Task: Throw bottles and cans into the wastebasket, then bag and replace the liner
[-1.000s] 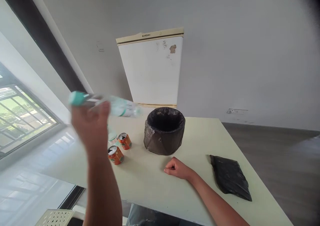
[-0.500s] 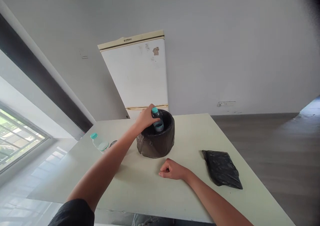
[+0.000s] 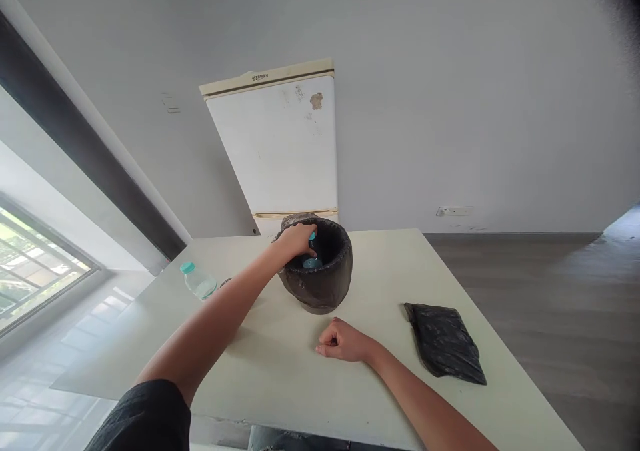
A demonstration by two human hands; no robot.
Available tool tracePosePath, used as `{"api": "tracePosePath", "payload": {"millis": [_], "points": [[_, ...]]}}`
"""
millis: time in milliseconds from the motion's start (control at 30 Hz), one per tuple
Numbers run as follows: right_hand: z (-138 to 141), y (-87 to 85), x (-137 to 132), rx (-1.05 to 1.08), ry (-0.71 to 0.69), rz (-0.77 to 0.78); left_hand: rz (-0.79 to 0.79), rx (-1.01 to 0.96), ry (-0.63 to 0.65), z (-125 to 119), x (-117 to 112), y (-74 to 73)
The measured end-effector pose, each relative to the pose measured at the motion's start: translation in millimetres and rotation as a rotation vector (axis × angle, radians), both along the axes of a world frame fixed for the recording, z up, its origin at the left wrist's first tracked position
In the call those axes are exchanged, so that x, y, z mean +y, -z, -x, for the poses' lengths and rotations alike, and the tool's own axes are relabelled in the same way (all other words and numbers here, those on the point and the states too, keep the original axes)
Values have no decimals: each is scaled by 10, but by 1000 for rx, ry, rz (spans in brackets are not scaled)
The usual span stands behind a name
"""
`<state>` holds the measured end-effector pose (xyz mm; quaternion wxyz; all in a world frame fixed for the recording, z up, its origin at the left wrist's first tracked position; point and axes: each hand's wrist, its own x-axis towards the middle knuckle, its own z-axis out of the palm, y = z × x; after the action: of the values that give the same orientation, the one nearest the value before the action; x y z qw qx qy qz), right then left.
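Note:
My left hand point(image 3: 297, 240) reaches over the rim of a trash bin point(image 3: 325, 288) lined with a black plastic bag. It is closed round a clear plastic bottle point(image 3: 313, 262) with a teal cap, whose lower part is down inside the bin. The bin looks slightly tilted, and some liner bunches up at its far rim. In front of it, my right hand point(image 3: 343, 340) rests on the table as a loose fist with nothing visible in it. Left of my forearm stands another clear bottle point(image 3: 200, 283) with a teal cap. A small round object point(image 3: 226, 282) beside it is mostly hidden by my arm.
A folded black plastic bag point(image 3: 445, 341) lies on the right of the pale table point(image 3: 385, 271). Behind the table stands a white refrigerator point(image 3: 280, 144) against the grey wall. There is a window point(image 3: 40, 264) at the left and a wall socket point(image 3: 454, 211) at the right.
My left hand has lowered the bottle deeper into the bin. The bin has tipped a little, and its liner now shows at the far rim. My right hand stays in place.

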<state>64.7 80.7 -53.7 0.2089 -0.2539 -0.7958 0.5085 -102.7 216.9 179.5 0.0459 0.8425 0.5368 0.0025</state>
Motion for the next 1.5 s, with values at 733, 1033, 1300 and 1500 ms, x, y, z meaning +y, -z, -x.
{"api": "tracePosePath", "payload": {"millis": [733, 1033, 1300, 1500], "points": [[-4, -35, -23, -35, -11, 40, -57, -88, 46, 6, -178, -339], [17, 75, -2, -35, -28, -20, -761, -653, -694, 1489, -1286, -299], [8, 115, 1, -81, -24, -42, -598, -405, -1015, 2590, -1241, 413], [13, 69, -9, -91, -39, -63, -319, -410, -915, 2680, -940, 665]]}}
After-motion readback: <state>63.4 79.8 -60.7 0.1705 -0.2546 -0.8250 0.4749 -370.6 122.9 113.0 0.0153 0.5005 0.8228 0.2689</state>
